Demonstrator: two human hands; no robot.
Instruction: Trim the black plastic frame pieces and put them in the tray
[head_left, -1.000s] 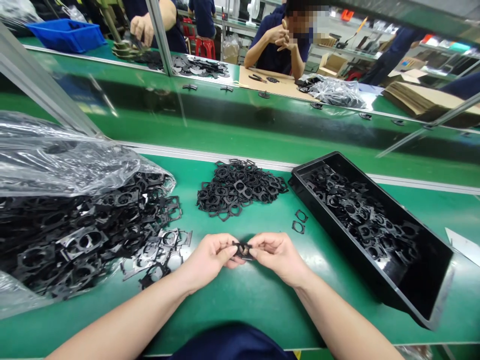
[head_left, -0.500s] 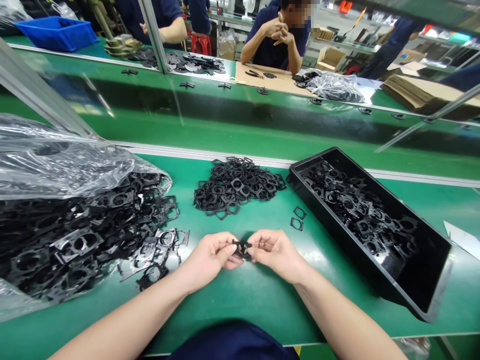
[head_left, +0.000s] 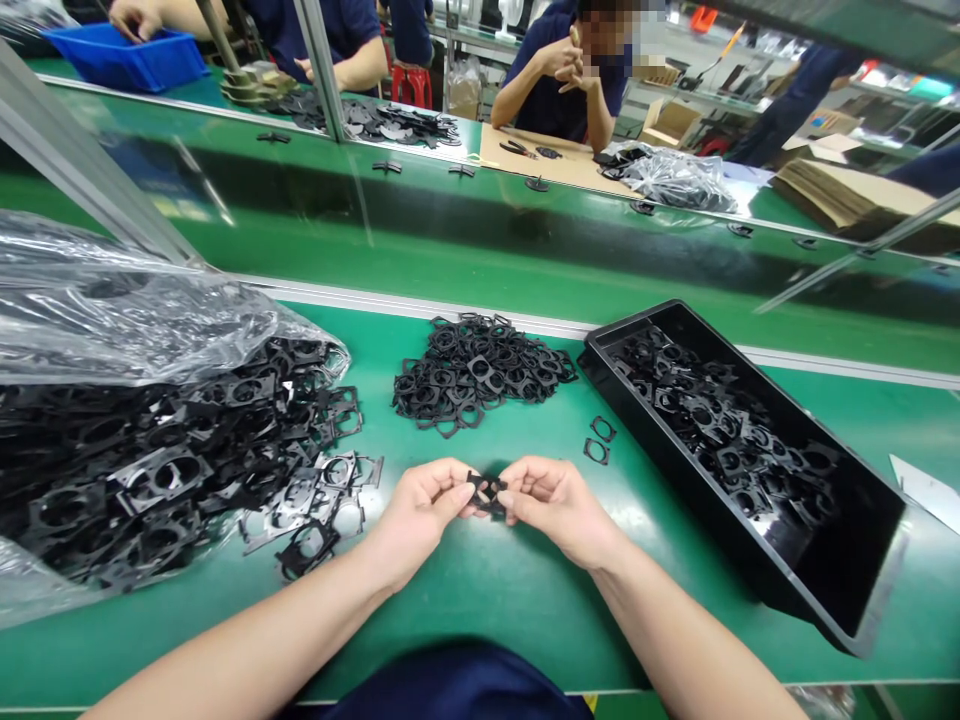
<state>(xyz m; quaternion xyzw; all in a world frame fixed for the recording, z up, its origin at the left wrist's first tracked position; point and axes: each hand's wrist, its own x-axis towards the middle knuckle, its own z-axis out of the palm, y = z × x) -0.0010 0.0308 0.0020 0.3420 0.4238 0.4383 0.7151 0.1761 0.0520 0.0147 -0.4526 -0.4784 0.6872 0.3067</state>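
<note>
Between my two hands is a small black plastic part (head_left: 486,490), pinched at its left side by my left hand (head_left: 439,500) and at its right side by my right hand (head_left: 541,497). Fingers cover much of it, so I cannot tell whether it is one piece or two. Beyond my hands lies a heap of black ring-shaped frames (head_left: 480,370). Two loose black frames (head_left: 597,452) rest on the green table to the right of the heap. Left of my hands, black plastic plates with round holes (head_left: 161,480) spill out in a large pile.
A clear plastic bag (head_left: 135,320) covers part of the left pile. At right stands a black tray (head_left: 750,520) with similar parts inside. Behind a low green partition (head_left: 465,240), people sit at another bench with a blue bin (head_left: 127,60) and a wrapped bundle (head_left: 682,178).
The part between my fingers has turned slightly and shows more of its shape. A co-worker's hand has come to the blue bin. The whole view has shifted a little.
</note>
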